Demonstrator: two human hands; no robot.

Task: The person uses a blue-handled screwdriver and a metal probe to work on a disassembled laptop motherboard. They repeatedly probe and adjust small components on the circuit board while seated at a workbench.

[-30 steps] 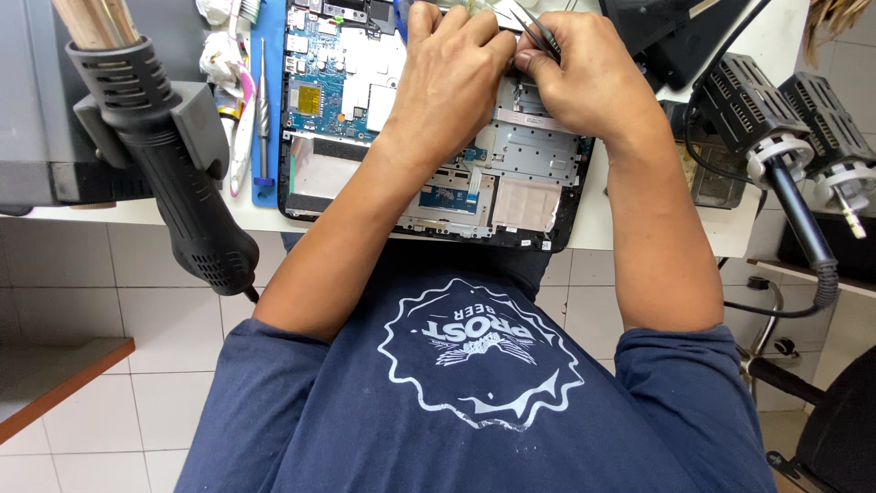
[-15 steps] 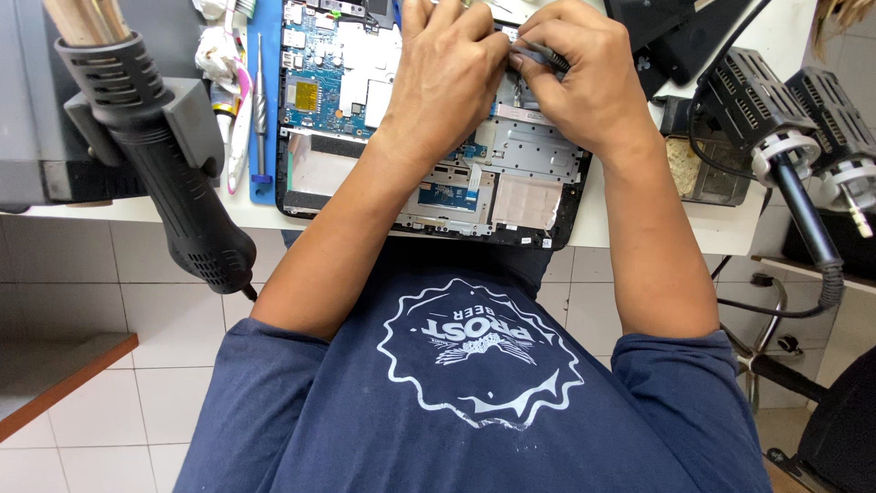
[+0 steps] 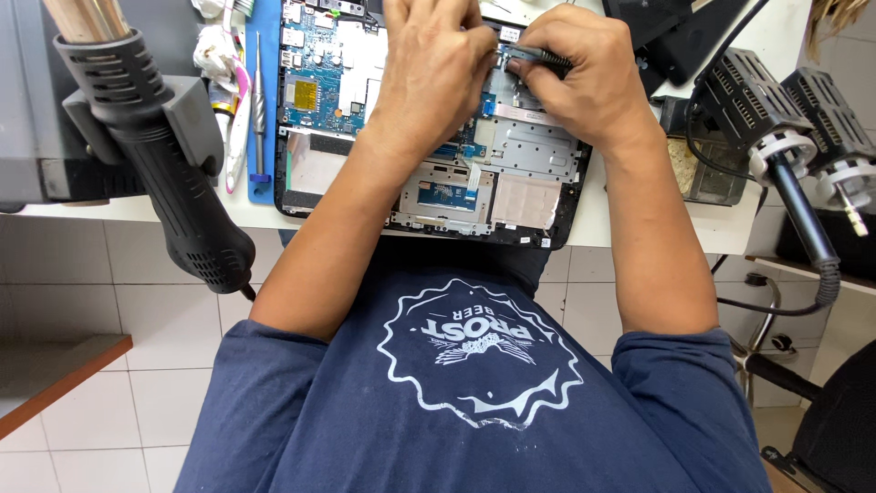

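An opened laptop (image 3: 511, 183) lies on the white bench with its blue circuit board (image 3: 315, 87) and grey metal plates bared. My left hand (image 3: 438, 68) rests on the middle of the board, fingers curled down onto it. Beside it, my right hand (image 3: 584, 78) is closed around a black ribbed tool handle (image 3: 538, 59) whose tip points at the spot between both hands. The tool's tip and the part under it are hidden by my fingers.
A black hot air gun (image 3: 169, 155) hangs in a holder at the left bench edge. A screwdriver (image 3: 259, 100) and a toothbrush (image 3: 239, 123) lie left of the laptop. Two soldering handpieces (image 3: 776, 128) sit in stands at the right, cables trailing down.
Both hands have shifted slightly toward me over the laptop, and the right hand has turned the tool so its black handle now shows between the hands.
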